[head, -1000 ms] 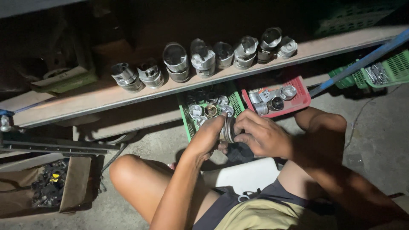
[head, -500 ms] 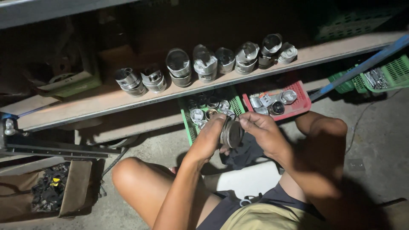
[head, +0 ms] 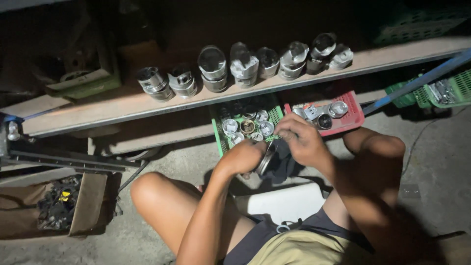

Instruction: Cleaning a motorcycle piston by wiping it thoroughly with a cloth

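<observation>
Both hands have dropped slightly lower since the earlier frame, now in front of the green basket [head: 221, 140]. Eight metal pistons [head: 212, 68] stand in a row on the wooden shelf [head: 113, 105]. Two baskets of small metal parts sit below: the green one and a red one [head: 354, 119]. Left hand [head: 244, 156] curls closed around a round metal part [head: 265, 159], edge-on. Right hand [head: 300, 141] pinches its upper rim with bent fingers. A cardboard box [head: 87, 203] sits at far left.

- Pistons [head: 245, 64] crowd the wooden shelf [head: 113, 105]; its left stretch lies bare.
- Green basket [head: 245, 128] and red basket [head: 351, 120] block the floor just beyond both hands.
- Open concrete floor [head: 436, 162] right of the knee.
</observation>
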